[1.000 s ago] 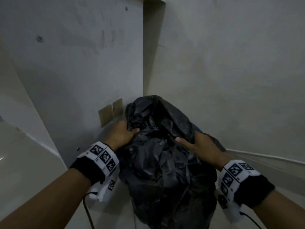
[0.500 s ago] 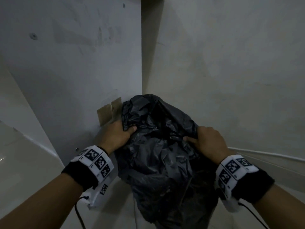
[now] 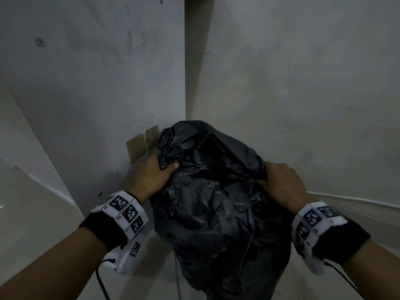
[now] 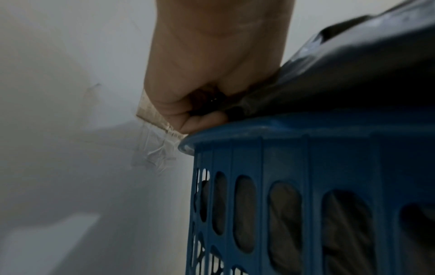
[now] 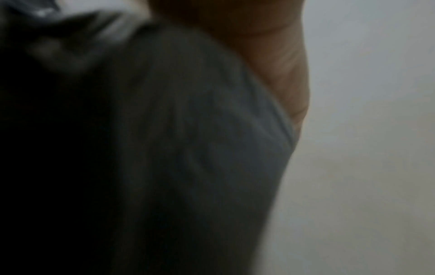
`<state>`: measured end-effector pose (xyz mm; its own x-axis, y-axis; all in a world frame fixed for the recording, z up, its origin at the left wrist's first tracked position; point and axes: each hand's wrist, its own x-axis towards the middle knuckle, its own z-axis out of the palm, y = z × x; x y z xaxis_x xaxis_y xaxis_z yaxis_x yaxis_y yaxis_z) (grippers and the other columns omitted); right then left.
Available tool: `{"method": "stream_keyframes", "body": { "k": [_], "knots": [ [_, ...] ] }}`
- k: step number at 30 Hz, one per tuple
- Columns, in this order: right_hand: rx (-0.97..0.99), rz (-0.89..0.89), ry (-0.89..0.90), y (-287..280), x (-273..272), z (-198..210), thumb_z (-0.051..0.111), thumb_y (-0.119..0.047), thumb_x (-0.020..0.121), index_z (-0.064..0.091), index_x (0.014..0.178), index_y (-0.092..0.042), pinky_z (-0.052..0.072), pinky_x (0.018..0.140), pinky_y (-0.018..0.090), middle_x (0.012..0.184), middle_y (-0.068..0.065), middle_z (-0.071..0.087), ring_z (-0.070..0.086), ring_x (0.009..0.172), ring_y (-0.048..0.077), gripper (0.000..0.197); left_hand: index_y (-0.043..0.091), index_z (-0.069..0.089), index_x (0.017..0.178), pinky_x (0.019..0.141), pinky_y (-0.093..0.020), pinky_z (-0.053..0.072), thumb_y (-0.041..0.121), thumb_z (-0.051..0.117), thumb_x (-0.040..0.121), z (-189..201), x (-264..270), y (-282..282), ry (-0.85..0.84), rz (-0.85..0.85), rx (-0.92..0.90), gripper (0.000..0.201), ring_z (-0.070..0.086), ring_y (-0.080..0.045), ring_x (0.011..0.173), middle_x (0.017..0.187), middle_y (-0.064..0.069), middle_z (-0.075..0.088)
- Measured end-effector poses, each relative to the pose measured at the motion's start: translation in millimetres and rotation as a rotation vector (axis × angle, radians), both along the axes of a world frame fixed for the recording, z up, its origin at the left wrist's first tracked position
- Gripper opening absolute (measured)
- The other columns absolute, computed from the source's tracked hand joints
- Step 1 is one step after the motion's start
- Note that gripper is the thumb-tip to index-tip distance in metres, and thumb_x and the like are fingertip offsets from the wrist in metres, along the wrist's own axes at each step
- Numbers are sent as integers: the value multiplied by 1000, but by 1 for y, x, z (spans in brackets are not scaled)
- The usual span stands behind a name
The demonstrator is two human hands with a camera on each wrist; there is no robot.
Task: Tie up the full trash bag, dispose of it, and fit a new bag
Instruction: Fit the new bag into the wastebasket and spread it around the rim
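While gathering the black trash bag (image 3: 207, 202), centre frame in its blue bin (image 4: 306, 167), I am gripping its rim: left hand (image 3: 151, 174) and right hand (image 3: 283, 182) both clenching plastic, readying the mouth for tying.

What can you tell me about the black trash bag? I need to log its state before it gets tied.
The black trash bag is thin, crinkled, glossy plastic, bulging above the blue slotted bin that it still sits in; dark film shows through the bin's slots. Its top is bunched but not knotted. The left hand grips a fold at the bin's rim, and the right hand clutches the opposite edge. It stands in a corner between two pale walls.
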<state>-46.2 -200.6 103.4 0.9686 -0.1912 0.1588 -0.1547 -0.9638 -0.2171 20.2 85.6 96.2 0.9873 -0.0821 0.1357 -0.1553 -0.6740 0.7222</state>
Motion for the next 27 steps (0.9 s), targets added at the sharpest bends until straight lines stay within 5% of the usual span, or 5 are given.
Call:
{"method": "stream_keyframes", "body": {
  "k": [5, 10, 14, 20, 27],
  "knots": [
    [858, -11, 22, 20, 2, 28, 63, -57, 81, 68, 86, -13, 53, 63, 29, 87, 4, 70, 66, 77, 19, 44, 18, 46, 138, 89, -27, 40, 50, 59, 88, 4, -4, 0, 54, 27, -170, 61, 55, -25, 120, 136, -2, 55],
    [556, 289, 153, 31, 9, 11, 47, -58, 89, 56, 118, -27, 50, 86, 32, 111, -2, 64, 63, 98, 19, 43, 13, 42, 134, 85, -29, 42, 52, 64, 84, 12, -11, 1, 109, 87, -266, 67, 56, -22, 109, 134, -3, 53],
    [227, 345, 551, 37, 11, -9, 37, -58, 94, 41, 77, -38, 39, 60, 20, 74, -11, 48, 47, 64, 9, 26, 11, 41, 133, 81, -25, 41, 46, 73, 78, 16, -16, 3, 132, 48, -220, 73, 51, -12, 98, 124, 0, 53],
    [227, 116, -3, 25, 17, 2, 45, -74, 80, 55, 83, -15, 39, 55, 31, 70, 4, 55, 54, 62, 23, 60, 21, 56, 124, 73, -25, 50, 42, 79, 70, 19, -29, 11, 322, 28, -376, 61, 62, -10, 85, 109, 5, 63],
    [527, -102, -9, -1, 4, 13, 52, -72, 79, 41, 79, -16, 30, 52, 32, 73, 3, 45, 46, 64, 21, 57, 8, 66, 100, 70, -30, 50, 50, 75, 67, 28, -48, 29, 640, 34, -335, 54, 63, -24, 93, 105, -4, 68]
  ]
}}
